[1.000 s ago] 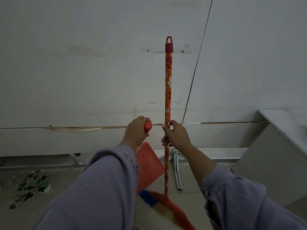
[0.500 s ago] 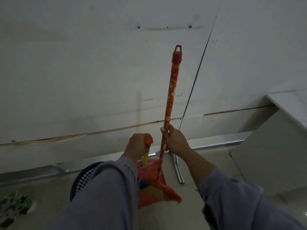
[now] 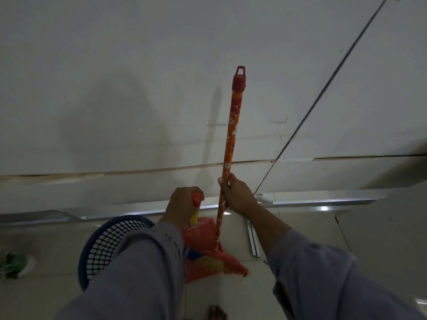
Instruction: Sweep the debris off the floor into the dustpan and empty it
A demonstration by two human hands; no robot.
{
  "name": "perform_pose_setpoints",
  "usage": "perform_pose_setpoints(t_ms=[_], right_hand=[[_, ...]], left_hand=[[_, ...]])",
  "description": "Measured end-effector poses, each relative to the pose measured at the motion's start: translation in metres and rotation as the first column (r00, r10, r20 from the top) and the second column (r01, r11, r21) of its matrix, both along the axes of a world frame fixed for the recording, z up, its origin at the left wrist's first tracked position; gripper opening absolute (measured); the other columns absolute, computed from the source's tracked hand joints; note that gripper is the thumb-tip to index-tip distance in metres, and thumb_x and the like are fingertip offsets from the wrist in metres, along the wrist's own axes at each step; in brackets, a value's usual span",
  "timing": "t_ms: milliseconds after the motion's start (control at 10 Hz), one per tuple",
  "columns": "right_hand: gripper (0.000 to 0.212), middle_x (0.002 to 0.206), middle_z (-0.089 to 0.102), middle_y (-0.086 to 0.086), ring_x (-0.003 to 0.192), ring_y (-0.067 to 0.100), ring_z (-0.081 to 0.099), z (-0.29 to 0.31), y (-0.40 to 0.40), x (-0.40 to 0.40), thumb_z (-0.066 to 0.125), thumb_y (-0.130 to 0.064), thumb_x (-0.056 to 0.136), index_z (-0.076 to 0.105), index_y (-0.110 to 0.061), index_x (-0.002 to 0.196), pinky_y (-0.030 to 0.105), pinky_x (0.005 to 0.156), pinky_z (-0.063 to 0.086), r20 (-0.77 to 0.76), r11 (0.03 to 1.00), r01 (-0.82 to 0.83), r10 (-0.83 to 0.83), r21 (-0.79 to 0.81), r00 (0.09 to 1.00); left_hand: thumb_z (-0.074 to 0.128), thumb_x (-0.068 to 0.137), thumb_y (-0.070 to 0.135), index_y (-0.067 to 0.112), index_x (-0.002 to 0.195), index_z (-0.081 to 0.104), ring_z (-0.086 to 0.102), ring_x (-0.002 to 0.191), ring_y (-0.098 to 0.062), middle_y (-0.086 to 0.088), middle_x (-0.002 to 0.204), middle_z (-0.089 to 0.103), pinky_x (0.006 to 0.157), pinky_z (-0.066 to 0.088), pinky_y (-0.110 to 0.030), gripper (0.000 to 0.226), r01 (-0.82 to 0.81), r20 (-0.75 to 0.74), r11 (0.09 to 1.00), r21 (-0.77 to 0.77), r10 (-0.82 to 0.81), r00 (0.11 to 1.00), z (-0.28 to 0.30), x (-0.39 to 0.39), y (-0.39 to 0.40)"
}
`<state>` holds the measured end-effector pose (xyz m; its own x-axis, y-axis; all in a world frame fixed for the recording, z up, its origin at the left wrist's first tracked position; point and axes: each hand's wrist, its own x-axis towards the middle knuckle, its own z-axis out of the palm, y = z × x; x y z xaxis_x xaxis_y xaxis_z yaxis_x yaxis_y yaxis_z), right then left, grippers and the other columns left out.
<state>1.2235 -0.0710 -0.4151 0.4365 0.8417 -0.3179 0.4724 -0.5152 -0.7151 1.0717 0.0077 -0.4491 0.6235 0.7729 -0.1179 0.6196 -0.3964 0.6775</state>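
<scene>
1. A red dustpan (image 3: pixel 203 248) stands on the tiled floor (image 3: pixel 300 218) near the foot of the wall (image 3: pixel 115 88), just beside a blue mesh basket (image 3: pixel 104 245).
2. The left hand (image 3: pixel 182 209) grips the dustpan's upright handle (image 3: pixel 196 204), fingers curled round its top.
3. The right hand (image 3: pixel 238 195) holds the flowered orange broom (image 3: pixel 231 139), fingers wrapped round the stick, bristles lying in the pan.
4. Metal rails (image 3: pixel 253 239) lie on the floor to the right of the pan.

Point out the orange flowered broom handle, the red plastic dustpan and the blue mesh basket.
orange flowered broom handle (image 3: pixel 232 128), head view, on the shaft above the gripping hand.
red plastic dustpan (image 3: pixel 203 236), head view, on its back wall.
blue mesh basket (image 3: pixel 101 250), head view, on its latticed side.
</scene>
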Motion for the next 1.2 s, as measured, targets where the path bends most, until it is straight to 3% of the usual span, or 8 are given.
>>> perform_pose_setpoints(t_ms=[200, 300, 500, 600, 700, 900, 1000, 1200], right_hand=[[0.037, 0.073, 0.061, 0.002, 0.066, 0.023, 0.066, -0.030, 0.017, 0.014, 0.034, -0.041, 0.102, 0.047, -0.011, 0.117, 0.045, 0.076, 0.058, -0.060, 1.000, 0.014, -0.015, -0.026, 0.998], [0.034, 0.080, 0.066, 0.005, 0.069, 0.022, 0.067, -0.039, 0.026, 0.023, 0.041, -0.041, 0.100, 0.050, -0.012, 0.117, 0.044, 0.076, 0.058, -0.026, 1.000, 0.025, -0.025, -0.017, 0.999], [0.029, 0.099, 0.070, 0.007, 0.061, 0.015, 0.063, -0.043, 0.044, 0.035, 0.058, -0.029, 0.093, 0.058, -0.016, 0.118, 0.032, 0.069, 0.058, 0.038, 0.999, 0.016, -0.014, -0.049, 0.999], [0.026, 0.091, 0.070, 0.004, 0.052, 0.010, 0.060, -0.044, 0.050, 0.034, 0.060, -0.029, 0.091, 0.061, -0.015, 0.112, 0.024, 0.059, 0.054, 0.010, 0.996, 0.069, -0.069, -0.053, 0.998], [0.027, 0.097, 0.070, 0.005, 0.060, 0.015, 0.064, -0.045, 0.053, 0.032, 0.061, -0.028, 0.090, 0.061, -0.015, 0.113, 0.032, 0.070, 0.059, -0.025, 0.993, 0.107, -0.109, -0.058, 0.994], [0.028, 0.096, 0.071, 0.008, 0.079, 0.025, 0.070, -0.034, 0.057, 0.027, 0.060, -0.025, 0.089, 0.063, -0.010, 0.113, 0.041, 0.082, 0.059, -0.050, 0.982, 0.155, -0.161, -0.111, 0.986], [0.024, 0.091, 0.071, 0.010, 0.075, 0.023, 0.069, -0.024, 0.057, 0.024, 0.058, -0.022, 0.089, 0.064, -0.009, 0.109, 0.039, 0.078, 0.060, -0.084, 0.974, 0.172, -0.185, -0.150, 0.979], [0.039, 0.098, 0.069, 0.010, 0.074, 0.023, 0.070, -0.016, 0.053, 0.021, 0.061, -0.022, 0.089, 0.054, -0.006, 0.125, 0.032, 0.067, 0.059, -0.096, 0.950, 0.242, -0.264, -0.197, 0.960]], left_hand=[[0.064, 0.060, -0.008, 0.015, 0.075, 0.072, 0.067, 0.073, -0.021, -0.004, 0.077, 0.073, 0.073, 0.054, -0.030, 0.029, -0.001, 0.045, 1.000, -0.012, 0.002, 0.999, -0.039, 0.008, 0.017], [0.068, 0.062, -0.009, 0.015, 0.080, 0.072, 0.066, 0.077, -0.019, -0.004, 0.082, 0.074, 0.075, 0.050, -0.026, 0.030, -0.047, 0.045, 0.998, -0.042, 0.049, 0.998, -0.046, 0.017, 0.027], [0.074, 0.065, -0.005, 0.014, 0.108, 0.068, 0.066, 0.102, -0.024, -0.006, 0.109, 0.071, 0.092, 0.052, -0.031, 0.047, -0.159, 0.062, 0.976, -0.151, 0.170, 0.983, -0.057, 0.022, 0.043], [0.078, 0.072, 0.005, 0.012, 0.128, 0.057, 0.062, 0.114, -0.026, -0.010, 0.123, 0.065, 0.100, 0.050, -0.037, 0.060, -0.188, 0.054, 0.956, -0.227, 0.205, 0.977, -0.056, 0.022, 0.047], [0.077, 0.077, 0.012, 0.011, 0.141, 0.043, 0.057, 0.122, -0.029, -0.014, 0.134, 0.057, 0.103, 0.047, -0.039, 0.072, -0.232, -0.009, 0.932, -0.280, 0.239, 0.971, -0.053, 0.020, 0.049], [0.076, 0.079, 0.019, 0.011, 0.142, 0.040, 0.055, 0.122, -0.028, -0.012, 0.135, 0.057, 0.103, 0.045, -0.036, 0.073, -0.280, -0.090, 0.913, -0.296, 0.265, 0.960, -0.045, 0.014, 0.048], [0.075, 0.080, 0.019, 0.010, 0.140, 0.044, 0.056, 0.120, -0.028, -0.012, 0.132, 0.058, 0.103, 0.045, -0.038, 0.068, -0.299, -0.113, 0.911, -0.283, 0.278, 0.954, -0.035, 0.011, 0.050], [0.074, 0.080, 0.020, 0.007, 0.134, 0.050, 0.059, 0.117, -0.028, -0.014, 0.128, 0.061, 0.103, 0.046, -0.038, 0.060, -0.308, -0.118, 0.918, -0.249, 0.287, 0.951, -0.020, 0.006, 0.052]])
